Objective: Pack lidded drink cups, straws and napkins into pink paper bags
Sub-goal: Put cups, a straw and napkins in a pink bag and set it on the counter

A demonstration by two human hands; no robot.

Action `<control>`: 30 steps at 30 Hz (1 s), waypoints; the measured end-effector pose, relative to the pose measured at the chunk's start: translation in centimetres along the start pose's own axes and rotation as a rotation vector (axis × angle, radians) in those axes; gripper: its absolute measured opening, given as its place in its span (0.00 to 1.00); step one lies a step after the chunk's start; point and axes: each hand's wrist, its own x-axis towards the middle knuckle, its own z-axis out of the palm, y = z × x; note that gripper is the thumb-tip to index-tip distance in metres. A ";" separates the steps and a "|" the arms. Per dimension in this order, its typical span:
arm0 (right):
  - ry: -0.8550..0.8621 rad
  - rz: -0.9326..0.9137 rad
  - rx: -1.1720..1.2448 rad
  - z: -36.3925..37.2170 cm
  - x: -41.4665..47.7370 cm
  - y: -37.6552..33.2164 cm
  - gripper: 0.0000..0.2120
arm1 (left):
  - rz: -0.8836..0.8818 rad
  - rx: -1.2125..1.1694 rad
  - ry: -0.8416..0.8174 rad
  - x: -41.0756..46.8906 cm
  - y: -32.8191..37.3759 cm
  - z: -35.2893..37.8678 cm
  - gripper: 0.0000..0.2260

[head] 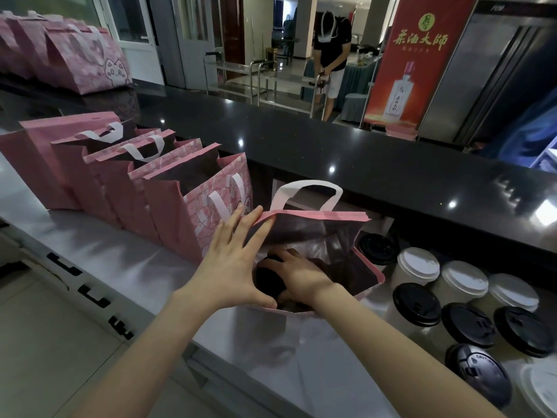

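An open pink paper bag with white handles stands on the steel counter in front of me. My left hand lies flat with spread fingers against the bag's left wall, thumb at the near rim. My right hand reaches down inside the bag and rests on a black-lidded cup; its fingertips are hidden, so its grip is unclear. To the right stand several lidded cups, some with white lids and some with black lids.
A row of open pink bags stands to the left on the steel counter. More pink bags sit on the raised black ledge. A person stands by a metal trolley in the background.
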 end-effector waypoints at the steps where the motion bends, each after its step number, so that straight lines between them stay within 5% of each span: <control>1: 0.000 0.000 -0.002 0.1 0.2 0.1 0.36 | -0.001 0.001 -0.004 0.0 -0.1 0.0 0.61; 15: -0.094 -0.017 0.033 -1.3 -0.2 -0.1 0.34 | -0.042 -0.051 -0.002 1.1 0.3 0.2 0.61; 19: 0.083 0.001 0.090 -3.5 -5.9 0.9 0.24 | -0.052 -0.048 -0.009 1.5 0.9 0.2 0.60; 23: 0.434 -0.030 0.078 -5.0 -13.6 3.4 0.13 | -0.070 -0.003 -0.008 1.9 2.1 0.6 0.60; 26: 0.539 0.116 0.075 -4.4 -18.0 6.4 0.12 | -0.081 0.022 0.004 2.1 3.3 1.1 0.61; 30: 0.323 0.430 -0.011 -1.7 -20.0 11.3 0.21 | -0.107 0.075 0.000 2.3 4.6 1.5 0.63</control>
